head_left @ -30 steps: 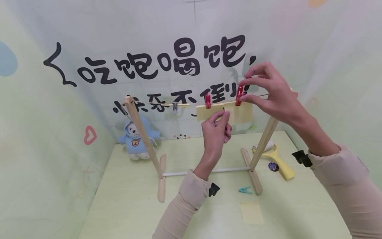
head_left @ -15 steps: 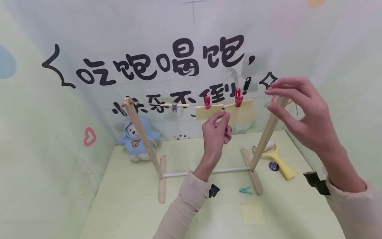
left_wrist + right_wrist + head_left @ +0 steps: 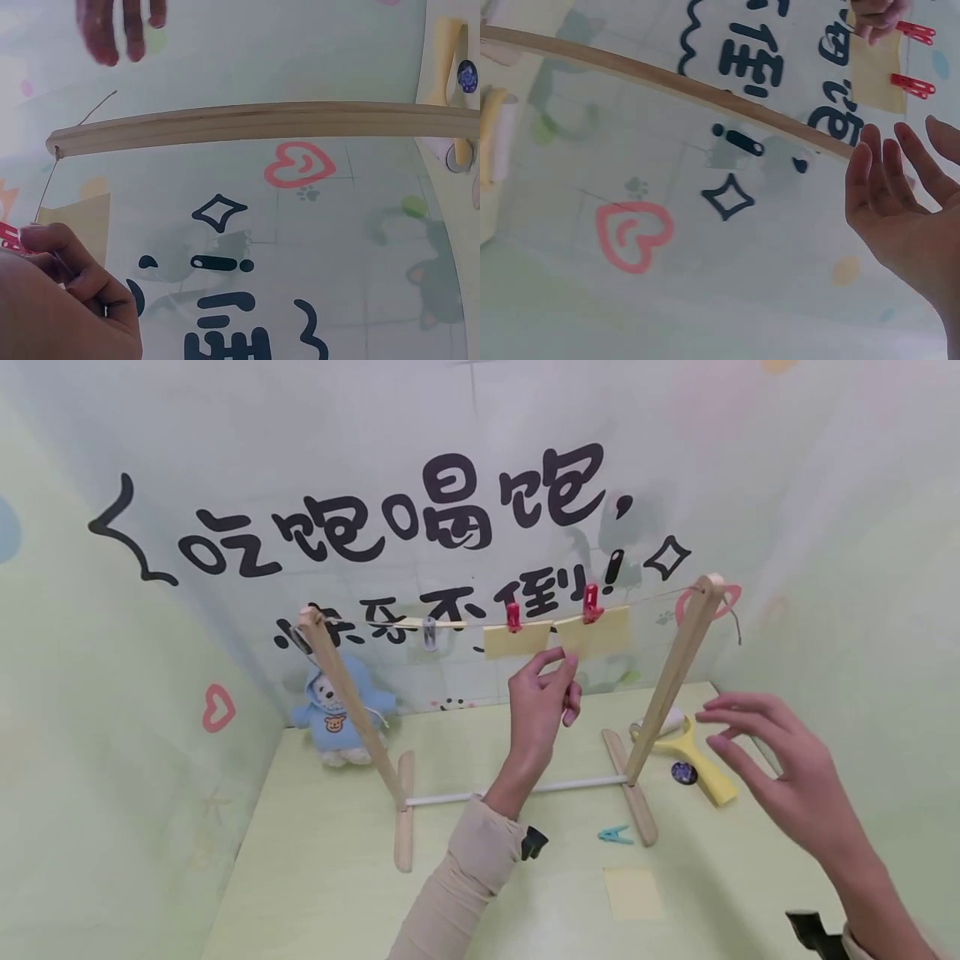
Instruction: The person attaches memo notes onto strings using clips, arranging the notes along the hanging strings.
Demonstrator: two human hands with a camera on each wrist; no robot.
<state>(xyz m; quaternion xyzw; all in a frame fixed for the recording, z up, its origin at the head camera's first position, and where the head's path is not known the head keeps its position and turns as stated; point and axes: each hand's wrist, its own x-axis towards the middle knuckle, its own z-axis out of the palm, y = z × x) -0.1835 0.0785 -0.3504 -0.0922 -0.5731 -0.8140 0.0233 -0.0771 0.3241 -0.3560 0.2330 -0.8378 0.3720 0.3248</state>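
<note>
My left hand pinches the lower left corner of a yellow sticky note hanging from a string. A red clothespin clips that note's top edge to the string. To its left hangs another yellow note under a second red clothespin. Farther left, a grey clothespin holds a note seen almost edge-on. My right hand is off to the right of the wooden stand, in the air, fingers loosely bent with nothing in them; the right wrist view shows the palm bare.
The stand's wooden posts carry the string, with a white bar low between them. A teal clothespin and a loose yellow note lie in front. A yellow lint roller lies right, a blue-clad plush toy sits left.
My right hand has let go of the right red clothespin and moved away to the right and down. My left hand stays at the note's corner.
</note>
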